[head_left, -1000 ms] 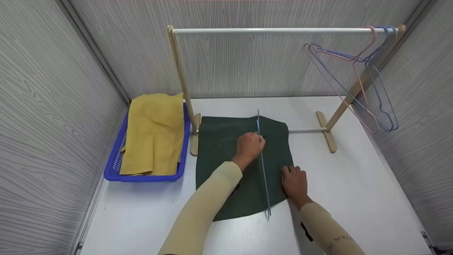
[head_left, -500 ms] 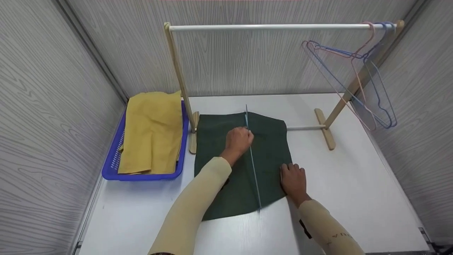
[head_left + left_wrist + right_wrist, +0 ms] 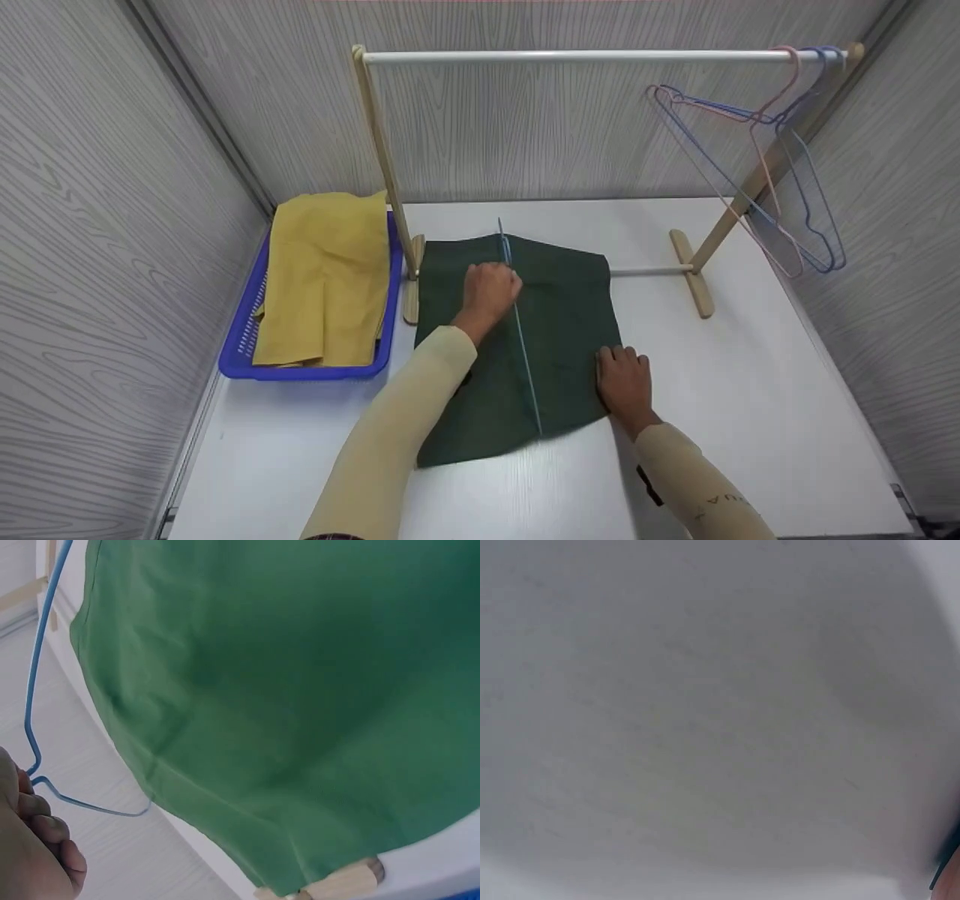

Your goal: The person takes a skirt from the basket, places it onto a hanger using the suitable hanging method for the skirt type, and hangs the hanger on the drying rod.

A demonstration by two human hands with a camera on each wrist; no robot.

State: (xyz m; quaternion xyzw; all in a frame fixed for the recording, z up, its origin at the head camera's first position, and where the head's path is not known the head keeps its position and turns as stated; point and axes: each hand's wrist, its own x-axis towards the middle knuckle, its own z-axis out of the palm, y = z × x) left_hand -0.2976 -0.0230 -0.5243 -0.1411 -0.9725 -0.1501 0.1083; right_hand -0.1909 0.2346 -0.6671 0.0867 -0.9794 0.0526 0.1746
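Note:
A dark green cloth [image 3: 562, 300] lies spread on the white table. My left hand [image 3: 489, 291] grips a thin blue hanger [image 3: 526, 360] near its hook, which points to the back wall. Seen nearly edge-on, the hanger stands upright across the cloth, left of its middle. In the left wrist view, curled fingers [image 3: 52, 832] hold the hanger at the neck, beside the green cloth. My right hand [image 3: 625, 381] is at the cloth's right edge, fingers bent over it and the thumb mostly hidden. The right wrist view shows mostly tabletop, with a sliver of skin and green cloth at the corner.
A blue basket [image 3: 304, 373] with folded yellow cloth [image 3: 322, 285] stands on the left. Behind the green cloth rises a wooden rack with a white rail [image 3: 570, 57]. Pink and blue hangers [image 3: 750, 187] hang at its right end. Grey panels enclose the table.
My left hand has moved left with the hanger across the green cloth. The cloth's peak by the hook has shifted left too. My right hand has stayed at the cloth's right edge.

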